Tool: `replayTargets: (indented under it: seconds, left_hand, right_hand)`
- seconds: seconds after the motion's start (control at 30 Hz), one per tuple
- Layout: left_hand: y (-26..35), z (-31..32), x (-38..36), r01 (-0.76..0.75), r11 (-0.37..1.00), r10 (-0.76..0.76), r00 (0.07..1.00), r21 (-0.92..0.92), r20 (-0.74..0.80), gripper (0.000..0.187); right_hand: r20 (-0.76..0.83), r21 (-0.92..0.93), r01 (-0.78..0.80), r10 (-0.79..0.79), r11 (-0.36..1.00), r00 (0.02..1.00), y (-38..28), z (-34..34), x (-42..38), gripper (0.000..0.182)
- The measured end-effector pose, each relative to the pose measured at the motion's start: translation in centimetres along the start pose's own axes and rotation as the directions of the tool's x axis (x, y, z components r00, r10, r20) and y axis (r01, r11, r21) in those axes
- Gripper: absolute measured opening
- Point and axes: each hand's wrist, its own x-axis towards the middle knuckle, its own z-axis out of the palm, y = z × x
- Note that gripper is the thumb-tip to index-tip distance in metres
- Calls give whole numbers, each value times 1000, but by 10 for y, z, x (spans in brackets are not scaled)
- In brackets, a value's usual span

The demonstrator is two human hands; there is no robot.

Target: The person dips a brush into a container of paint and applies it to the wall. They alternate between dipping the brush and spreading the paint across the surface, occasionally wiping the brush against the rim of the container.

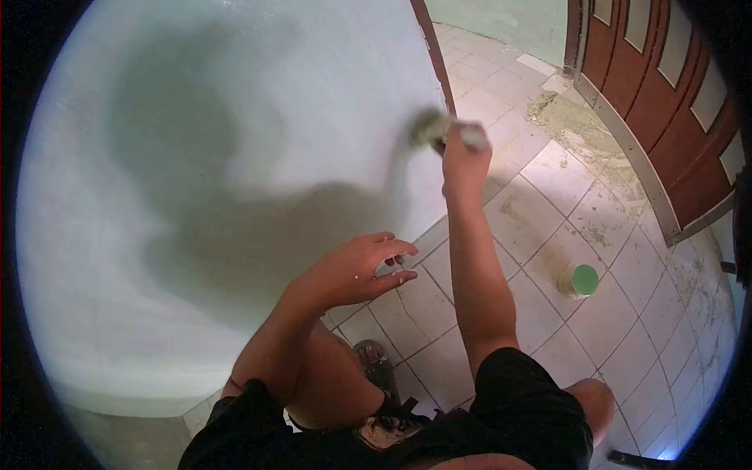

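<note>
My right hand (468, 160) is wrapped round a brush (429, 129), blurred by motion, whose greenish head is up against the right edge of the pale wall (313, 102). Lower and to the left, my left hand (364, 266) hangs in front of the wall, thumb and fingers apart and holding nothing. White specks dot its skin and fingertips. The shadow of my head and arms falls across the wall.
A small container with a green top (584, 280) stands on the tiled floor (540, 298) to the right. Greenish debris (576, 121) is scattered before the brown door (658, 86). Dark trim (432, 47) runs along the wall's edge.
</note>
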Motion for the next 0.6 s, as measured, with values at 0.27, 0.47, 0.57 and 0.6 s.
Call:
replayTargets:
  seconds: [0.27,0.47,0.57,0.6]
  left_hand:
    - [-7,4,7,-13,1000,13,1000,28,15,32]
    - [-10,4,3,17,996,-17,1000,83,4,34]
    - [-11,6,6,-36,999,37,999,17,-6,34]
    - [-11,6,6,-25,1000,25,1000,4,19,34]
  right_hand:
    - [41,459,-94,85,883,996,-36,-7,4,11]
    - [-24,205,-310,322,928,947,82,-70,-45,17]
    - [-71,10,-304,304,953,950,83,-91,-43,13]
    - [-61,15,-285,286,958,956,76,-83,-37,13]
